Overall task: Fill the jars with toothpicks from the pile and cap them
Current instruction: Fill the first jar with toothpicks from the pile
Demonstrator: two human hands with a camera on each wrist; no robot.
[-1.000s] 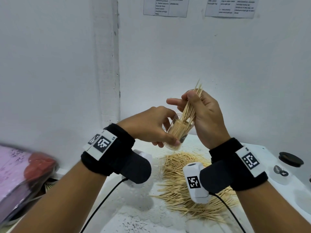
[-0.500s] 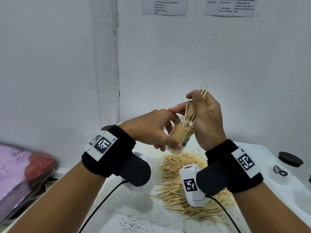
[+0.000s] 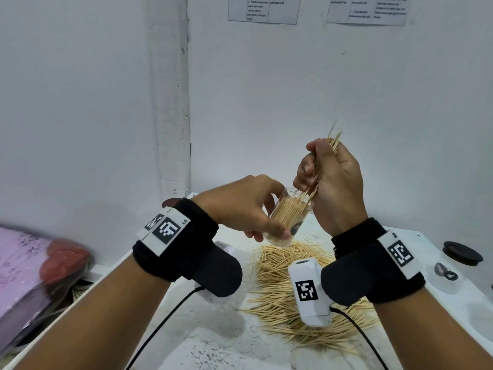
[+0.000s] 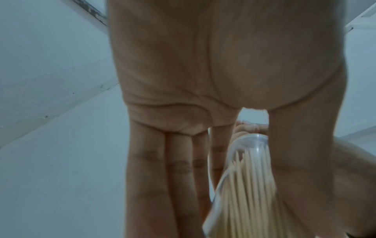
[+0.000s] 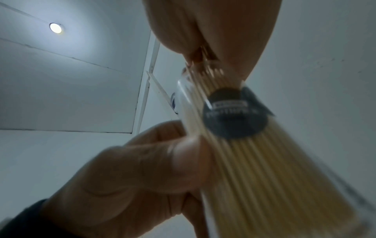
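White tabletop [image 3: 213, 351]: L hand [image 3: 240, 206] gripping clear plastic toothpick jar [image 3: 288, 220]; R hand [image 3: 336, 182] pinching wooden toothpick bundle [image 3: 324, 166] w/ tips entering mouth.

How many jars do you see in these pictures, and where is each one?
2 at least. One jar, nearly full of toothpicks, is held by the left hand above the pile. A second jar, clear and apparently empty, stands at the table's right edge. More may be hidden out of view.

White walls [image 3: 266, 89] meet at corner with vertical trim strip [image 3: 170, 97]. Two printed sheets [image 3: 262, 9] taped high on wall. White table [image 3: 226, 348], surface speckled. Round ceiling light [image 5: 55, 28] lit; ceiling panels [image 5: 61, 90] white, seams visible.
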